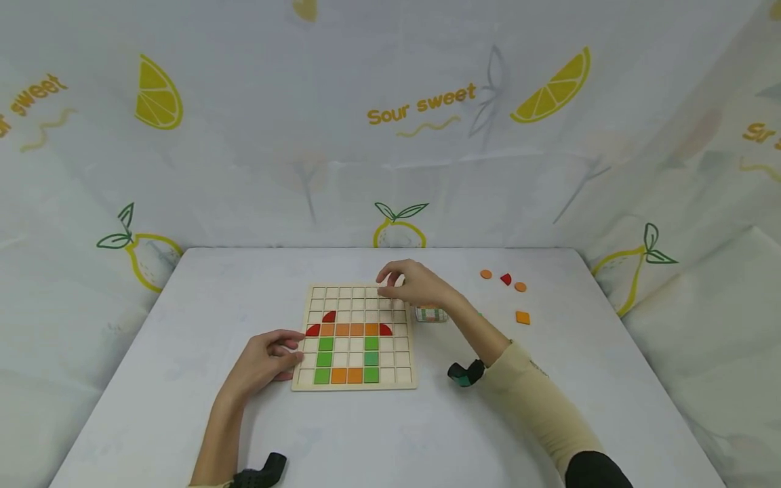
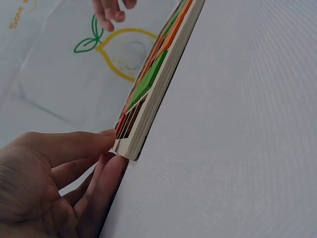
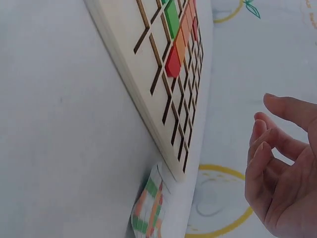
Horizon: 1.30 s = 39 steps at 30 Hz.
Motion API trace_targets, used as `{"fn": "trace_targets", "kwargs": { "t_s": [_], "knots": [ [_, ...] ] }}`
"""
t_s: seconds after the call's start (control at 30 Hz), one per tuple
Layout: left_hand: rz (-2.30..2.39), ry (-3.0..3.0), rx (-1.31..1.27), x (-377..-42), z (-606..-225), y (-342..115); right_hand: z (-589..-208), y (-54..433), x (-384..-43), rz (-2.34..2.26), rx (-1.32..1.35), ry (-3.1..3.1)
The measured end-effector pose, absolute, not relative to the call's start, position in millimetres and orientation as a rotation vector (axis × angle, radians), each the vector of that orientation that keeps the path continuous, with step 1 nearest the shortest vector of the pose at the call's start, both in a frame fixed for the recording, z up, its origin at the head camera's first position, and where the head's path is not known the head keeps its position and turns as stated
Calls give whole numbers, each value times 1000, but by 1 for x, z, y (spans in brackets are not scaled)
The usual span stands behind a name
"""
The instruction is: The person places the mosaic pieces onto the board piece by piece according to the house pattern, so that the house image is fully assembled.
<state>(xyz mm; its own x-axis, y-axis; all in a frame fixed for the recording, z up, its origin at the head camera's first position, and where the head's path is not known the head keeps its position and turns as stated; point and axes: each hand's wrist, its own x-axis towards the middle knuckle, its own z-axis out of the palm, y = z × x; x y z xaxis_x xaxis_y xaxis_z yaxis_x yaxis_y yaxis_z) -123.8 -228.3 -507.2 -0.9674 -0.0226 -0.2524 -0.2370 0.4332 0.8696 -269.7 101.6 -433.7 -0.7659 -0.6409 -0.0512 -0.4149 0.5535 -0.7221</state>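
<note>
Resting against the near-left corner of the wooden grid board [image 1: 355, 337], the left hand [image 1: 265, 361] has its fingertips [image 2: 110, 163] touching the board's edge, fingers loosely bent and clamped on nothing. The board lies flat at the middle of the white table [image 1: 183, 318]. The right hand [image 1: 415, 282] hovers over the board's far-right cells; in the right wrist view its fingers [image 3: 262, 148] are gently curved and apart, and nothing is seen between them. Counted on the board: three red quarter-round pieces, one at [image 1: 329, 316], one at the left end [image 1: 313, 330] and one at the right end [image 1: 385, 330] of a row of four orange squares [image 1: 349, 329]. Below that row stand two green columns, three squares on the left [image 1: 325, 359] and three on the right [image 1: 371, 359]. Two further orange squares [image 1: 346, 375] sit between the columns in the nearest row. The other cells show plain wood. A small checked card or packet [image 1: 431, 314], green and orange on white, lies just beside the board's right edge, partly hidden by the right wrist. Well apart on the far right of the table lie four loose pieces: two orange rounds [image 1: 485, 274] and [image 1: 520, 287], one red piece [image 1: 506, 278] between them, and one orange square [image 1: 523, 317] nearer.
</note>
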Motion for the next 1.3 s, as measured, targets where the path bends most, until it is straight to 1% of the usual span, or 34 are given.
{"fn": "trace_targets", "kwargs": {
  "t_s": [0.17, 0.4, 0.8, 1.1, 1.3],
  "knots": [
    [1555, 2476, -241, -123, -508, -229, -427, 134, -269, -1051, -821, 2525],
    [1562, 2456, -250, -124, -508, -230, -425, 177, -265, -1056, -652, 2578],
    [1579, 2444, -237, -123, -510, -231, -442, 241, -256, -1065, -470, 2560],
    [1581, 2446, -236, -124, -509, -230, -454, 273, -248, -982, -460, 2484],
    [1584, 2437, -235, -124, -508, -230, -464, 282, -247, -970, -544, 2468]
  ]
}}
